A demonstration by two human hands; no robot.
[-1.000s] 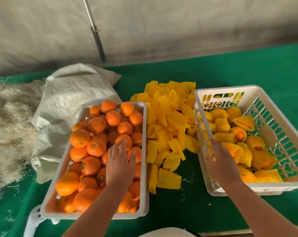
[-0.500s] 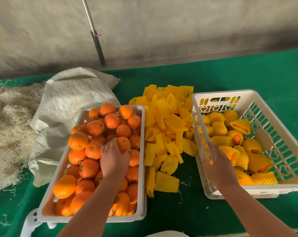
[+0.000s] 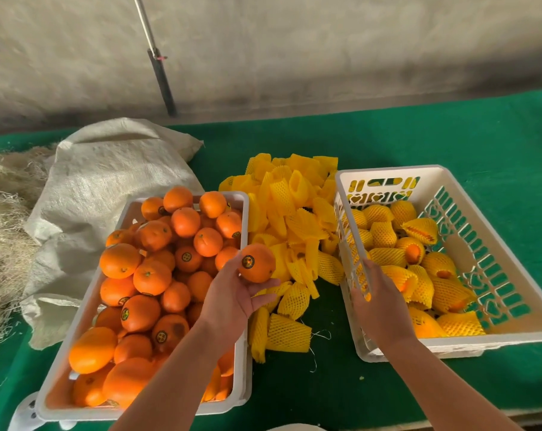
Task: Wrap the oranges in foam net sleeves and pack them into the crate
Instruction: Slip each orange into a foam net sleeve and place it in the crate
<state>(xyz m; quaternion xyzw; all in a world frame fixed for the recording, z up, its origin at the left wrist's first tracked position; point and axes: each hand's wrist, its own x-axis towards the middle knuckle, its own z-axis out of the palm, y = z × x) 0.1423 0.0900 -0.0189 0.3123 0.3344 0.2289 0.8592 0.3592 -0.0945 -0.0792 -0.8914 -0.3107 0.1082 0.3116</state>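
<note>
Orange [image 3: 256,262] with a round sticker sits held up in the left hand [image 3: 232,301], fingers curled under it, above the tray of bare oranges [image 3: 182,412]. Right hand [image 3: 380,301] hangs relaxed and empty over the crate's [image 3: 512,335] near wall. Foam sleeves [image 3: 290,332] lie between both hands.

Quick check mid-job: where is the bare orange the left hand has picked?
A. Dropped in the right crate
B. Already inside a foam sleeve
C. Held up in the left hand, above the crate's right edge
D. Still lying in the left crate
C: the left hand grips the bare orange in its fingers, lifted over the right edge of the left crate, with no foam sleeve on it.
</note>
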